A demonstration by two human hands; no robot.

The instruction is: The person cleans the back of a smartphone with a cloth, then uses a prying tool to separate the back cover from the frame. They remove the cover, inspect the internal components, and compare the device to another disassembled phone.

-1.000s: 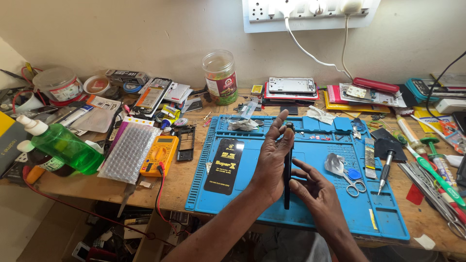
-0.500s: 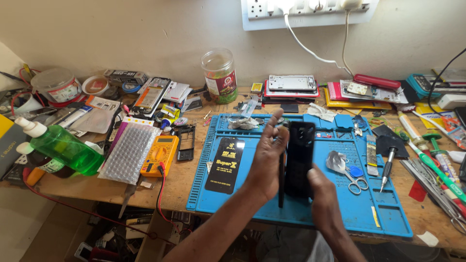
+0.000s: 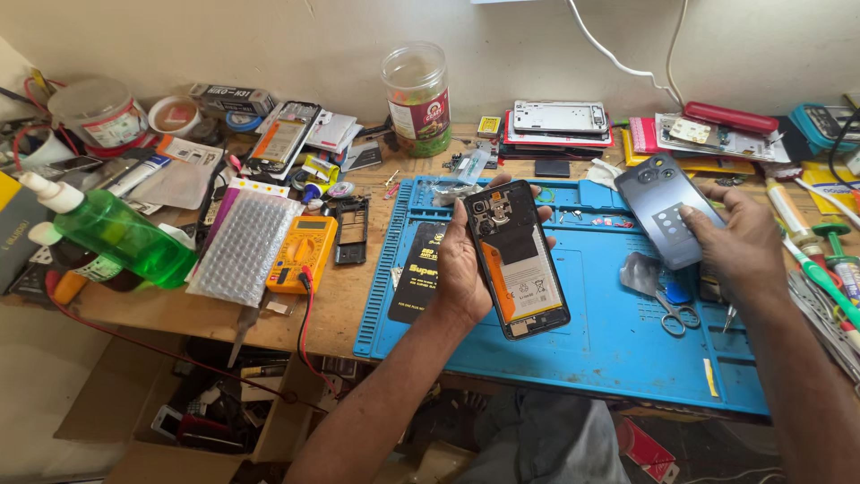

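Observation:
My left hand [image 3: 461, 269] holds an opened smartphone [image 3: 517, 258] above the blue work mat [image 3: 591, 350], its back off so the battery and camera parts face me. My right hand [image 3: 739, 242] holds the detached dark grey back cover [image 3: 663, 208] over the mat's right side, fingers pressed on its lower part. The two pieces are well apart.
Scissors [image 3: 674, 312] lie on the mat under the cover. A yellow multimeter [image 3: 303, 253], a bubble-wrap pouch [image 3: 242, 244] and a green spray bottle [image 3: 112, 229] sit left. A plastic jar [image 3: 417, 88], stacked phone parts [image 3: 560, 121] and tools [image 3: 820, 260] crowd the back and right.
The phone was held edge-on between both hands over the mat. Now the back cover is off and carried right in my right hand, while my left hand holds the body face-up.

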